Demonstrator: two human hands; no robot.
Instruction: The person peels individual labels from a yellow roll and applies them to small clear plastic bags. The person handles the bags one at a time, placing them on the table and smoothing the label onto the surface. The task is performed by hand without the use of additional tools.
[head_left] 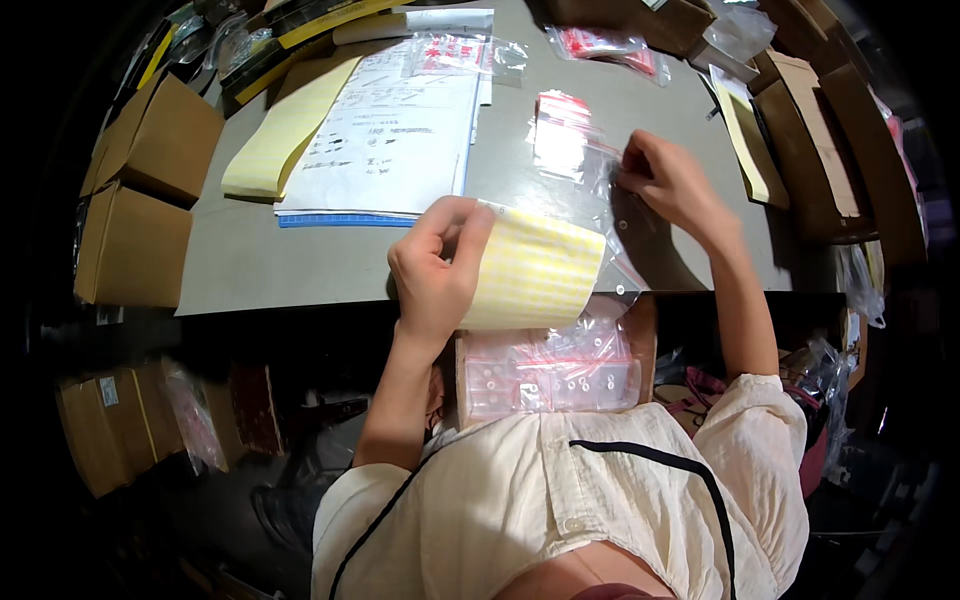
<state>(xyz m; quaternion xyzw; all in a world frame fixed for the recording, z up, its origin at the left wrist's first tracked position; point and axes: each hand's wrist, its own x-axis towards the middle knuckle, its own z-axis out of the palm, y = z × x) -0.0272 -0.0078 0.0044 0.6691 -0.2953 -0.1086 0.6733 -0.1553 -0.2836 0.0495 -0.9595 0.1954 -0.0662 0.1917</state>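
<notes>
Between the thumb and fingers of my left hand is a pale yellow sheet of small labels, held by its left end over the table's near edge. My right hand is closed in a pinch beside clear plastic zip bags with small white round pieces in them. Whether it grips a bag or something tiny is hidden by the fingers. White cards with a red top lie just left of that hand. Below the label sheet, an open cardboard box holds several clear bags of small white rings.
A stack of written papers rests on a blue board, with a yellow label strip to its left. Cardboard boxes stand at the left, and more boxes at the right. Red-and-clear packets lie at the back.
</notes>
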